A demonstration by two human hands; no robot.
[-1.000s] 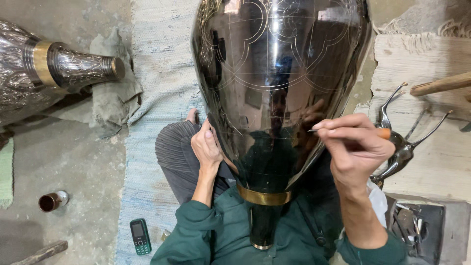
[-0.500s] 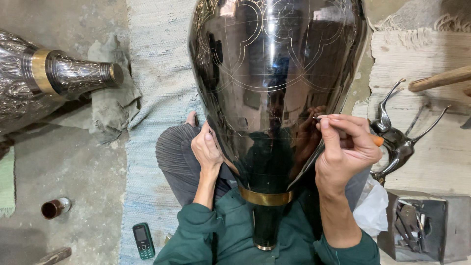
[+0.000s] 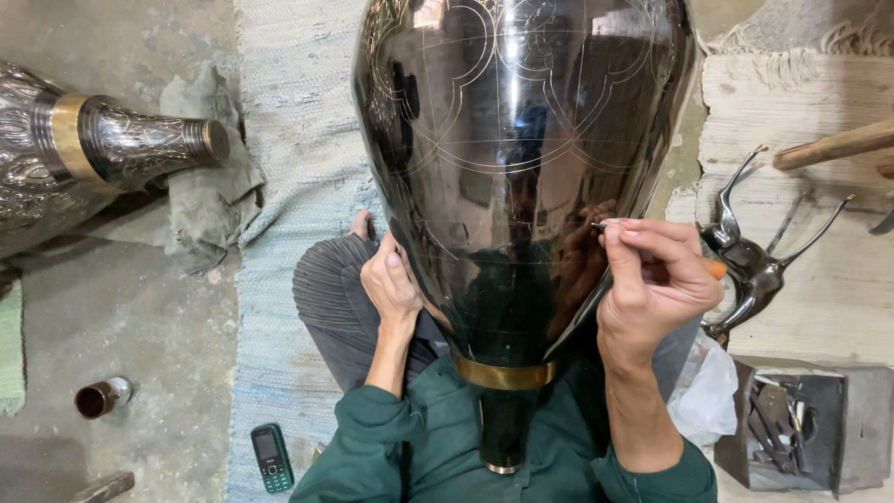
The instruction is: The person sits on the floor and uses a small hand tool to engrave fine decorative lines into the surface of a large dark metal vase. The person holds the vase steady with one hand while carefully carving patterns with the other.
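A person sits on a pale blue rug (image 3: 279,112) with a big, shiny dark vase (image 3: 521,158) lying across the lap, its thin neck with a gold ring pointing at the person's body. The left hand (image 3: 391,284) presses flat on the left side of the vase. The right hand (image 3: 652,279) is pinched shut on a thin pointed tool (image 3: 610,225), and the tip touches the right side of the vase. Far left lies a silver vase (image 3: 102,149) on a grey cloth (image 3: 205,200). A green phone (image 3: 271,456) lies on the rug nearby.
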